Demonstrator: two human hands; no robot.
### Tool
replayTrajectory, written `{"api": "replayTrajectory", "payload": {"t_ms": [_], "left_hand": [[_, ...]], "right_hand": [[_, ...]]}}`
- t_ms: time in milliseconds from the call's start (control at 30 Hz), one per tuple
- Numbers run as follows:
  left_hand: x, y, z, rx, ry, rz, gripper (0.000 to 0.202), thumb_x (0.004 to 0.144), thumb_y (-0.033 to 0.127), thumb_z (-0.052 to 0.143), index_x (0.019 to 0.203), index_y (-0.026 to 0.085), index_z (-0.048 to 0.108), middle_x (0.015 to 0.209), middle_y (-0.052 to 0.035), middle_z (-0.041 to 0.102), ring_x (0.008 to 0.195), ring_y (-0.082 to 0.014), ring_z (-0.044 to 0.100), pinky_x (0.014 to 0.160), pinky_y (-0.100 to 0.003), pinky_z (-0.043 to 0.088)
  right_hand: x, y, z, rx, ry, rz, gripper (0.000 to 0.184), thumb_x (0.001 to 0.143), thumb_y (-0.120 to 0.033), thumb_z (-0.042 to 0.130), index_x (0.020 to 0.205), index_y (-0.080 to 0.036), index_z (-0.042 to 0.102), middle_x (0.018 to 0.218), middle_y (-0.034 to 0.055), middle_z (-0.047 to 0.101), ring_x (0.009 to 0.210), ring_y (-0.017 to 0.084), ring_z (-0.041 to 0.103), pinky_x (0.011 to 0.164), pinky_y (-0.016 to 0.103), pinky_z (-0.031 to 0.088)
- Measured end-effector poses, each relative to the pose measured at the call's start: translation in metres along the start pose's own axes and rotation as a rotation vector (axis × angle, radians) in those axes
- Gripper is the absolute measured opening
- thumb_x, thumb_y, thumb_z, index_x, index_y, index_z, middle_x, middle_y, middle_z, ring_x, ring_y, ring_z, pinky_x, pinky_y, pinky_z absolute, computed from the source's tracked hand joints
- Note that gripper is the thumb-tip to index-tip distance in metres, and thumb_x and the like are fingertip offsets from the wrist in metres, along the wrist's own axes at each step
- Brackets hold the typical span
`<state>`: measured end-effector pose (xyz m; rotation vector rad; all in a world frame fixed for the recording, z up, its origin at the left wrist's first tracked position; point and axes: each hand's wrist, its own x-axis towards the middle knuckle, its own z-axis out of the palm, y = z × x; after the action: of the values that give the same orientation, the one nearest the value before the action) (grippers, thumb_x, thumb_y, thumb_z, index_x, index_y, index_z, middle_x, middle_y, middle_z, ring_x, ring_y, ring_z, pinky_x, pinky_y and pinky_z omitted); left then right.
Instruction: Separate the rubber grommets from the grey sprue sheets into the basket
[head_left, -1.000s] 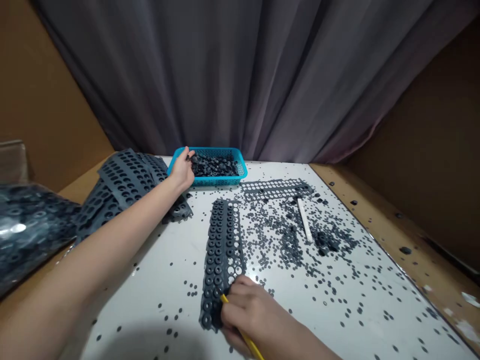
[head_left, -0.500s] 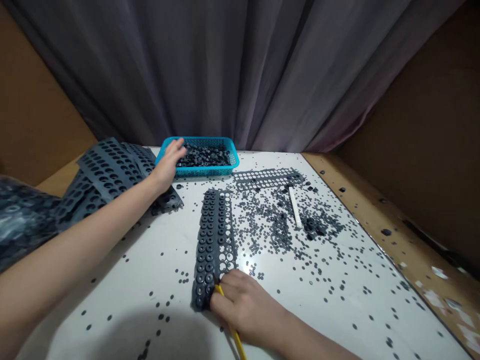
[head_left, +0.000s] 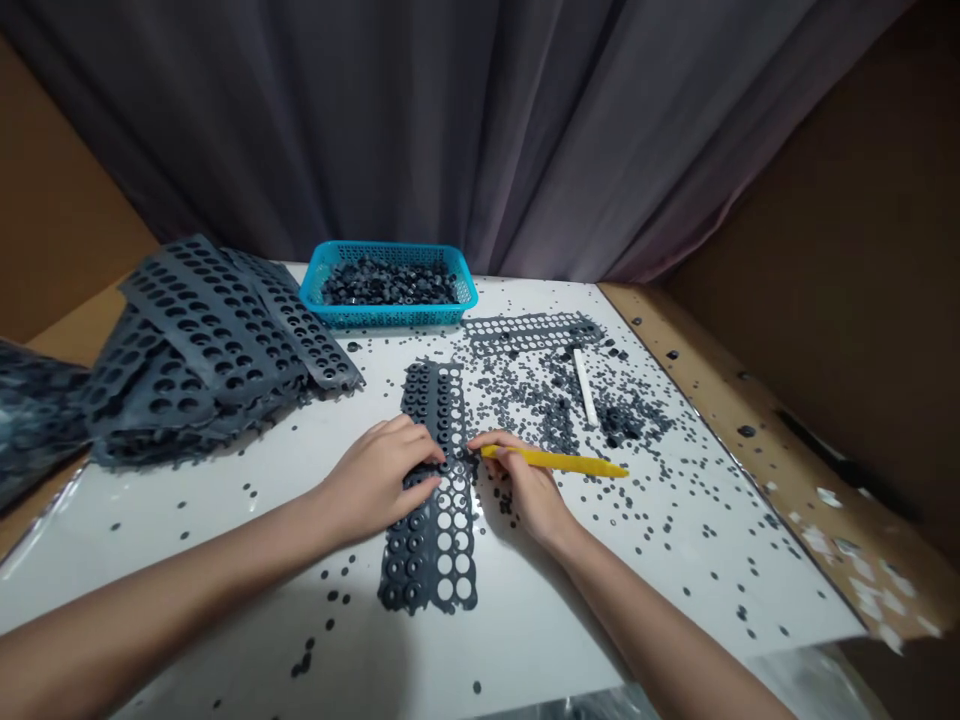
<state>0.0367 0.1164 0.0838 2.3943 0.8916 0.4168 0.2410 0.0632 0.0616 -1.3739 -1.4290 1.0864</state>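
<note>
- Dark curtain (head_left: 450, 120) is hanging along the far side; white table (head_left: 525, 640) is spreading below it, strewn with small dark discs (head_left: 517, 390), thickest toward the right.
- Near-middle: perforated sheet (head_left: 431, 540) is lying flat, long side running near to far. Ring-shaped pieces (head_left: 412, 568) are filling its left columns; bare holes are showing along much of its right side.
- Left hand (head_left: 386, 470) is resting over the sheet's left half, about half open, thumb standing apart from curled fingers. Nothing is showing in its grip; cannot tell how firmly the fingertips are pressing.
- Right hand (head_left: 525, 490) is pinching a yellow tool (head_left: 570, 462) near its left end, fingers closed, just right of the sheet. Whether the tip is touching the sheet: cannot tell.
- Handling, judged by eye: sheet is looking light, rubbery and bendy, matt rather than slick. Thin webs between the bare holes are seeming the weakest part, liable to stretch or tear.
- Best hold: flat fingers on the solid middle strip or the fuller left columns, avoiding the holed right edge.
- Far left, similar sheets (head_left: 210, 330) are lying heaped; to their right, a blue basket (head_left: 390, 320) is holding dark pieces.
</note>
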Motion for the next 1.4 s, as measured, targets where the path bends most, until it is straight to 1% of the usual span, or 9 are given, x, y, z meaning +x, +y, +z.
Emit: {"api": "replayTrajectory", "payload": {"t_ms": [167, 267, 433, 567, 700, 833, 1067, 1167, 1400], "left_hand": [[0.008, -0.004, 0.009, 0.032, 0.020, 0.011, 0.017, 0.078, 0.028, 0.057, 0.092, 0.020, 0.064, 0.086, -0.0070, 0.063, 0.085, -0.0250, 0.050, 0.073, -0.035, 0.036], [0.007, -0.005, 0.012, 0.074, 0.030, 0.015, 0.016, 0.079, 0.026, 0.056, 0.092, 0.019, 0.062, 0.087, -0.0057, 0.062, 0.085, -0.0235, 0.050, 0.073, -0.035, 0.038], [0.007, -0.005, 0.013, 0.152, -0.011, 0.014, 0.015, 0.081, 0.024, 0.054, 0.094, 0.018, 0.059, 0.089, -0.0043, 0.061, 0.087, -0.0217, 0.049, 0.076, -0.035, 0.040], [0.010, -0.004, 0.011, 0.181, -0.050, 0.045, 0.015, 0.083, 0.023, 0.053, 0.095, 0.017, 0.059, 0.088, -0.0042, 0.060, 0.086, -0.0207, 0.049, 0.075, -0.034, 0.041], [0.018, 0.001, 0.007, 0.282, -0.185, 0.122, 0.020, 0.086, 0.020, 0.048, 0.101, 0.016, 0.059, 0.090, -0.0062, 0.059, 0.087, -0.0215, 0.051, 0.074, -0.033, 0.043], [0.024, 0.008, 0.007, 0.459, -0.280, 0.225, 0.018, 0.088, 0.015, 0.043, 0.089, 0.014, 0.062, 0.082, -0.0064, 0.058, 0.079, -0.0208, 0.051, 0.068, -0.031, 0.043], [0.016, -0.003, 0.019, 0.663, -0.169, 0.454, 0.019, 0.083, 0.001, 0.040, 0.082, 0.010, 0.058, 0.076, -0.0076, 0.055, 0.071, -0.0217, 0.048, 0.062, -0.033, 0.041], [0.018, -0.007, 0.019, 0.537, -0.186, 0.366, 0.019, 0.087, 0.007, 0.038, 0.081, 0.011, 0.055, 0.078, -0.0076, 0.055, 0.073, -0.0210, 0.048, 0.066, -0.033, 0.042], [0.030, -0.009, 0.005, -0.076, -0.115, -0.090, 0.019, 0.091, 0.028, 0.038, 0.086, 0.018, 0.054, 0.084, -0.0026, 0.058, 0.078, -0.0163, 0.053, 0.070, -0.028, 0.041]], "right_hand": [[0.005, 0.003, 0.010, 0.190, 0.024, 0.110, 0.008, 0.074, -0.015, 0.044, 0.076, -0.021, 0.048, 0.051, -0.0055, 0.056, 0.046, 0.012, 0.046, 0.046, 0.022, 0.035], [0.005, 0.002, 0.015, 0.228, 0.011, 0.142, 0.010, 0.069, -0.013, 0.046, 0.068, -0.022, 0.042, 0.049, -0.0057, 0.058, 0.042, 0.011, 0.047, 0.044, 0.021, 0.036], [0.006, 0.001, 0.015, 0.162, -0.027, 0.146, 0.011, 0.068, -0.012, 0.046, 0.066, -0.022, 0.042, 0.052, -0.0045, 0.059, 0.044, 0.011, 0.051, 0.045, 0.021, 0.038], [0.007, -0.002, 0.016, -0.055, -0.014, 0.052, 0.014, 0.068, -0.011, 0.044, 0.060, -0.021, 0.040, 0.049, -0.0046, 0.053, 0.047, 0.011, 0.049, 0.050, 0.023, 0.035], [0.008, -0.004, 0.017, -0.168, -0.009, 0.016, 0.016, 0.070, -0.012, 0.044, 0.059, -0.021, 0.038, 0.048, -0.0048, 0.049, 0.049, 0.012, 0.046, 0.051, 0.024, 0.032], [0.009, -0.003, 0.015, -0.103, -0.040, 0.057, 0.015, 0.072, -0.013, 0.045, 0.059, -0.020, 0.040, 0.050, -0.0046, 0.051, 0.052, 0.012, 0.048, 0.054, 0.024, 0.034], [0.009, -0.002, 0.015, -0.086, -0.001, 0.086, 0.015, 0.070, -0.013, 0.046, 0.059, -0.021, 0.040, 0.050, -0.0050, 0.048, 0.053, 0.012, 0.045, 0.054, 0.024, 0.032], [0.009, -0.002, 0.015, -0.080, 0.000, 0.092, 0.016, 0.070, -0.013, 0.046, 0.059, -0.021, 0.039, 0.051, -0.0045, 0.048, 0.054, 0.012, 0.046, 0.053, 0.025, 0.032], [0.009, -0.005, 0.015, -0.059, 0.004, 0.141, 0.016, 0.069, -0.013, 0.047, 0.058, -0.021, 0.039, 0.051, -0.0045, 0.048, 0.053, 0.012, 0.045, 0.051, 0.025, 0.032]]}}
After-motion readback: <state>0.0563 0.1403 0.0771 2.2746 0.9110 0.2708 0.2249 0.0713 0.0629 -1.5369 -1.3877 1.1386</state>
